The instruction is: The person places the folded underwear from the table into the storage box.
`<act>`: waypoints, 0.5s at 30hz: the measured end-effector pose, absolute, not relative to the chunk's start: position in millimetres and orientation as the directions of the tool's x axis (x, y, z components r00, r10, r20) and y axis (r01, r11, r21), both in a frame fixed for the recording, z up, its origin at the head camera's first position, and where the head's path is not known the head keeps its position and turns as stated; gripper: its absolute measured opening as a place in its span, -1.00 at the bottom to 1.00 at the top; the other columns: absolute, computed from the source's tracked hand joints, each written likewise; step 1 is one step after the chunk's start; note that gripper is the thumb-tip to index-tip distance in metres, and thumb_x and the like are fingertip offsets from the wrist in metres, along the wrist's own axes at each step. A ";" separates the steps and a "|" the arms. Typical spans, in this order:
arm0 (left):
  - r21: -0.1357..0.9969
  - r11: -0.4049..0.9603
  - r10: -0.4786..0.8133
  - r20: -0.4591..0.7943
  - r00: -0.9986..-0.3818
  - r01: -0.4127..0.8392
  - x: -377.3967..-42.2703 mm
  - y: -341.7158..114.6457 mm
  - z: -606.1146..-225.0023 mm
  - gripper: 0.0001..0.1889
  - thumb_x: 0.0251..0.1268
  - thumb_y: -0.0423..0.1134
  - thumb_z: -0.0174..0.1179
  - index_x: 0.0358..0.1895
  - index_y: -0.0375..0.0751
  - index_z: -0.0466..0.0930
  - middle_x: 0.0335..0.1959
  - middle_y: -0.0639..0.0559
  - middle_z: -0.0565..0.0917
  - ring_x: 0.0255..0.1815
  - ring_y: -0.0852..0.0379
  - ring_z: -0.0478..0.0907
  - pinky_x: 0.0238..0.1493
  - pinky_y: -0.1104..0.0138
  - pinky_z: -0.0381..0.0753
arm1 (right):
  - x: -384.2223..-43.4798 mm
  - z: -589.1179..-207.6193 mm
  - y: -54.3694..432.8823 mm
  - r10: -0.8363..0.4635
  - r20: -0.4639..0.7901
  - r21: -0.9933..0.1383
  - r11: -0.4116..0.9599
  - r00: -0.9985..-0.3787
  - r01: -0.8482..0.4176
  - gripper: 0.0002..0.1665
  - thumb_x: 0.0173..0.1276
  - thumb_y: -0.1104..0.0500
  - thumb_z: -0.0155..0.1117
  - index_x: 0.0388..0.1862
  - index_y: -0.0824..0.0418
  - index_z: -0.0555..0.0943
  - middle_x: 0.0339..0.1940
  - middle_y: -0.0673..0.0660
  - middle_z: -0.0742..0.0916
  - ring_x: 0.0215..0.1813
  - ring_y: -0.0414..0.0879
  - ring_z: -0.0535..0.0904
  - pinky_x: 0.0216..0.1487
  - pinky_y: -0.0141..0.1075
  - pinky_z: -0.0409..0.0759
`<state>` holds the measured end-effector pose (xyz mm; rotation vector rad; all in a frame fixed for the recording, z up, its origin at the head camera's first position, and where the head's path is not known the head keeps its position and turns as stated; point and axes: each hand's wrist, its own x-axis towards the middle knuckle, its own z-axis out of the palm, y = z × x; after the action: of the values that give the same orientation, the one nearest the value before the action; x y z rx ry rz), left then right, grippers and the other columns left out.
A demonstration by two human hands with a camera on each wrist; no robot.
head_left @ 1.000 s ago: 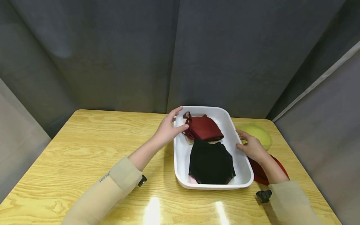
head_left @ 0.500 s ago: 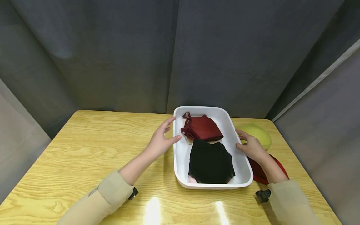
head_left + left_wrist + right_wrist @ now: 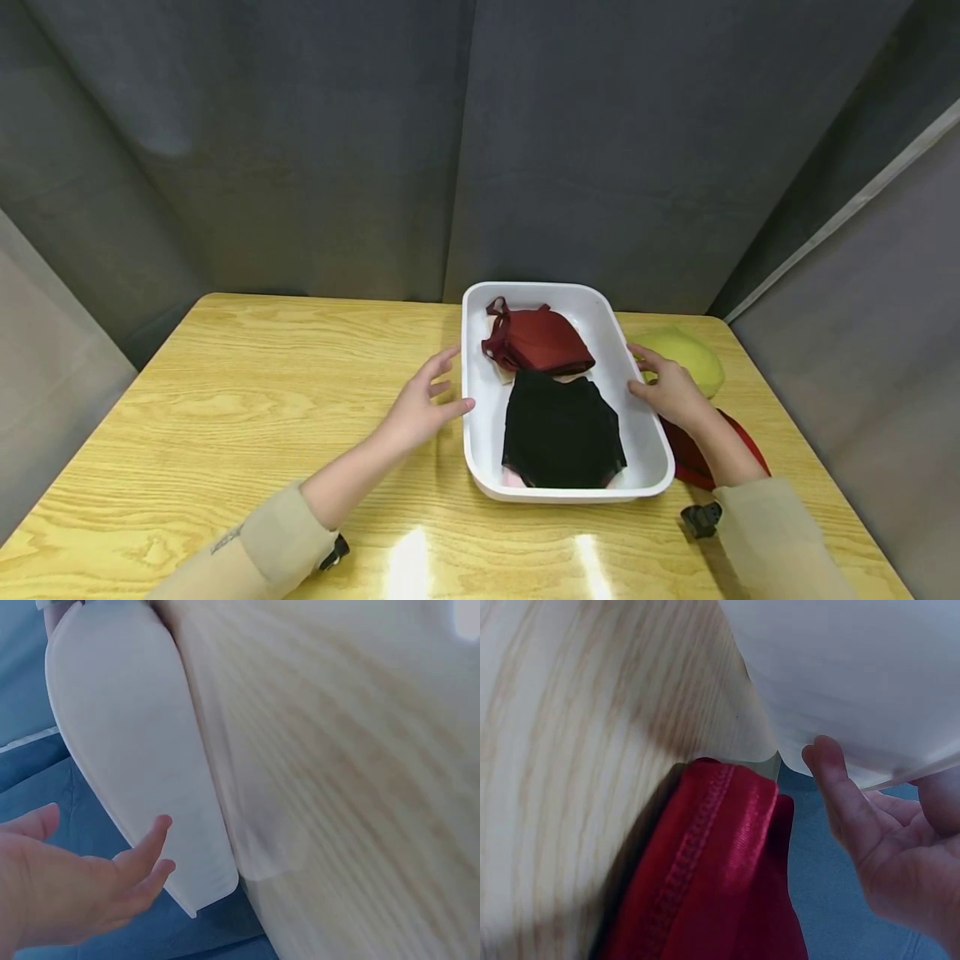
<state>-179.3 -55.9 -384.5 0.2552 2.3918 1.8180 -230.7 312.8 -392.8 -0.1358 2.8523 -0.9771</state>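
Observation:
In the head view, a white plastic basin [image 3: 487, 496] stands on the table. Inside lie a dark red bra [image 3: 543, 340] with thin straps and, nearer me, a black pair of underpants [image 3: 562, 429]. Pale pink cloth peeks out beneath the black piece. My left hand [image 3: 416, 408] is beside the basin's left wall, fingers fairly straight and spread, thumb tip at the rim; it holds nothing. My right hand [image 3: 671, 392] grips the right rim, thumb over the edge and fingers against the outer wall [image 3: 855, 682].
Right of the basin lie a yellow cloth piece [image 3: 686, 358] and a red garment [image 3: 712, 454], partly hidden under my right forearm. The wooden table [image 3: 300, 375] extends to the left. Grey curtains [image 3: 300, 150] hang behind it and at both sides.
My left hand has slid along the basin's left rim toward me, from its far corner to about mid-side. My right hand and the basin have hardly moved.

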 end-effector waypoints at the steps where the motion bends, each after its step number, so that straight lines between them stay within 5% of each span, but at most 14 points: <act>1: 0.965 0.256 0.215 -0.007 -0.977 0.049 -178.2 -55.9 -385.7 -0.24 0.14 -0.29 0.32 0.42 0.03 0.20 0.37 -0.26 0.26 0.27 -0.33 0.34 0.11 -0.04 0.49 | -231.0 -393.0 312.9 -0.123 -0.088 -0.614 0.788 -0.988 -0.043 -0.20 0.32 0.21 0.20 0.47 0.28 0.11 0.17 0.51 0.46 -0.01 0.29 0.55 -0.09 0.07 0.61; 15: 0.986 0.086 0.292 -0.162 -0.943 -0.143 -173.5 -48.9 -395.8 -0.18 0.18 -0.44 0.24 0.47 0.03 0.05 0.39 -0.32 0.19 0.25 -0.30 0.36 -0.14 -0.02 0.62 | -229.2 -393.3 315.1 -0.127 -0.079 -0.611 0.790 -0.989 -0.053 -0.21 0.32 0.22 0.19 0.46 0.29 0.12 0.16 0.52 0.47 0.01 0.31 0.54 -0.09 0.07 0.61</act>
<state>-173.5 -48.9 -395.8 0.1480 2.0525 1.9249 -229.2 315.1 -393.3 -0.1441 2.8623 -0.9711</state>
